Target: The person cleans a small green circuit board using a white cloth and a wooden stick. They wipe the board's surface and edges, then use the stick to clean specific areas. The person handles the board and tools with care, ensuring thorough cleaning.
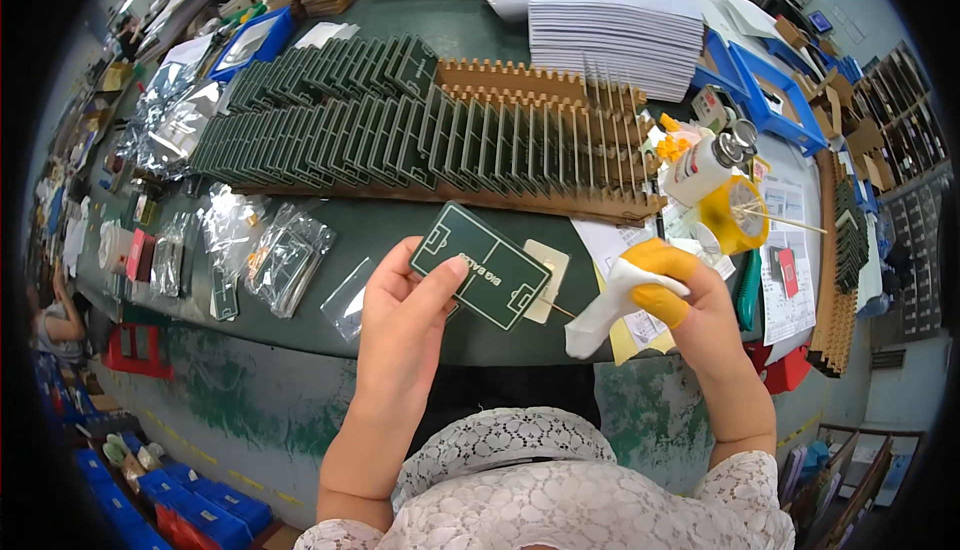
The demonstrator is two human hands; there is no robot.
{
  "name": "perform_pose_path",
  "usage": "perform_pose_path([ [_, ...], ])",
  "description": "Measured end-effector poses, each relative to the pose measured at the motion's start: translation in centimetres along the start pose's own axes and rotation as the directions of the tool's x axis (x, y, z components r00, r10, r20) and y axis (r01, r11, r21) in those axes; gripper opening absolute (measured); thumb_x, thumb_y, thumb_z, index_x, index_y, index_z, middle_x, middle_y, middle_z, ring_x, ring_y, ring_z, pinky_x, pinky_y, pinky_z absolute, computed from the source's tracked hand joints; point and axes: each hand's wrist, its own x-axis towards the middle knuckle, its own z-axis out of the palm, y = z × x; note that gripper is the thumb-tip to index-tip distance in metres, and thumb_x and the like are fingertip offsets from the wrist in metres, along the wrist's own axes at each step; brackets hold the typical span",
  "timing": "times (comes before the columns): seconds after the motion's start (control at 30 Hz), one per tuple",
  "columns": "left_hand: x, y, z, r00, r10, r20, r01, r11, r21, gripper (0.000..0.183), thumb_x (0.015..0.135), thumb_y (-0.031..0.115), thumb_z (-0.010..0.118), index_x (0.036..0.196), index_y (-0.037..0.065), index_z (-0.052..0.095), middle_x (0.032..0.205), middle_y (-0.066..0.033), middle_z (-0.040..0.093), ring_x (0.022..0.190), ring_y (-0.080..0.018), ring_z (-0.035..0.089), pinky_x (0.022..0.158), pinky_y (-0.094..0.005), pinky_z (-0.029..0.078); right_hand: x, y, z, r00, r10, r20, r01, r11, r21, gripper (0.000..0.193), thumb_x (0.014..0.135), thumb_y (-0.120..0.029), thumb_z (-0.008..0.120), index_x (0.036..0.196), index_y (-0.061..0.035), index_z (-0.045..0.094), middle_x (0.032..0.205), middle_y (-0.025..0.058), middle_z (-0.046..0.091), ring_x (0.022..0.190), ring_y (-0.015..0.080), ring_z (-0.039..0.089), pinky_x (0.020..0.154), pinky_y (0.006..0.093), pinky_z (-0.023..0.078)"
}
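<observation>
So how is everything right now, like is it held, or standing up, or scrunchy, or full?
Left hand: closed on the green panel.
Green panel: held tilted, printed side showing.
Right hand: closed on the cloth, yellow covers on fingertips.
White cloth: bunched up.
Racked panels: standing on edge, leaning.
Brown rack: partly filled.
White paper: piled high.

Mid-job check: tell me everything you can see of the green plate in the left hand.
The green plate is a thin, dark rectangle with rounded corners, looking smooth and hard. Pale lines draw a sports pitch on its face, with a box at each short end and lettering near the middle. The left hand grips it over the table, thumb on the face, so that it slopes down to the right. A thin stick ends near its right edge; contact is unclear.
</observation>
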Motion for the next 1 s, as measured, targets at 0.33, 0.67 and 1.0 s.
perform_pose_path([
  [0.33,-0.3,0.3,0.6,0.998,0.064,-0.012,-0.064,0.998,0.023,0.014,0.090,0.006,0.061,0.102,0.001,0.056,0.096,-0.0058,0.065,0.087,-0.0085,0.061,0.082,-0.0252,0.048,-0.6,-1.2,-1.1,0.956,-0.276,-0.099,0.254,0.949,-0.188,0.018,0.080,-0.008,0.073,0.096,-0.0034,0.066,0.121,0.0137,0.056,0.109,0.0220,0.054,0.095,0.0351,0.042],
  [0.67,-0.1,0.2,1.7,0.994,0.082,-0.067,-0.081,0.997,0.010,0.008,0.091,0.004,0.059,0.098,0.002,0.056,0.093,-0.0035,0.063,0.085,-0.0079,0.060,0.080,-0.0242,0.048,-0.2,-1.1,-1.5,0.995,-0.037,-0.091,0.053,0.983,0.176,0.013,0.082,-0.008,0.070,0.092,-0.0011,0.066,0.123,0.0113,0.058,0.112,0.0198,0.054,0.099,0.0345,0.039],
  [1.0,0.1,0.0,0.8,0.996,0.084,-0.023,-0.084,0.996,-0.010,0.015,0.091,0.007,0.061,0.103,0.001,0.056,0.095,-0.0052,0.065,0.086,-0.0087,0.061,0.081,-0.0256,0.048,-1.7,-0.7,-3.9,0.953,-0.216,-0.213,0.158,0.952,-0.262,0.023,0.086,-0.014,0.066,0.102,0.0027,0.065,0.114,0.0081,0.061,0.105,0.0159,0.056,0.091,0.0285,0.042],
])
